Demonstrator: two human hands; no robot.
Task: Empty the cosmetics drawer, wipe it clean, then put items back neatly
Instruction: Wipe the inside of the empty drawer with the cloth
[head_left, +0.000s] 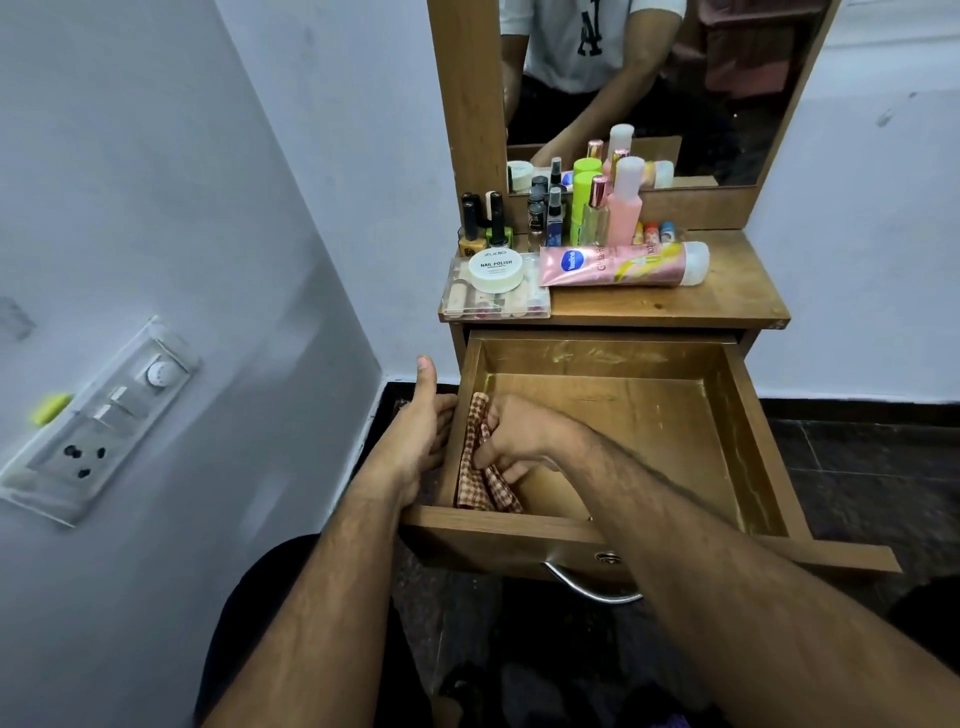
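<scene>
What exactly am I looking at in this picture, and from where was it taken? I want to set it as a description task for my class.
There is no machine here: a person wears a wide-angle camera on the head, looking forward and down at their own bare arms. The open wooden drawer has been emptied. The right hand reaches across and grips a brown-and-white checked cloth against the drawer's left inner wall. The left hand holds the drawer's left side from outside, thumb up. On the wooden dresser top stand the cosmetics: nail polish bottles, a pink tube lying flat, and a round white jar on a clear plastic box. The mirror reflects the person.
</scene>
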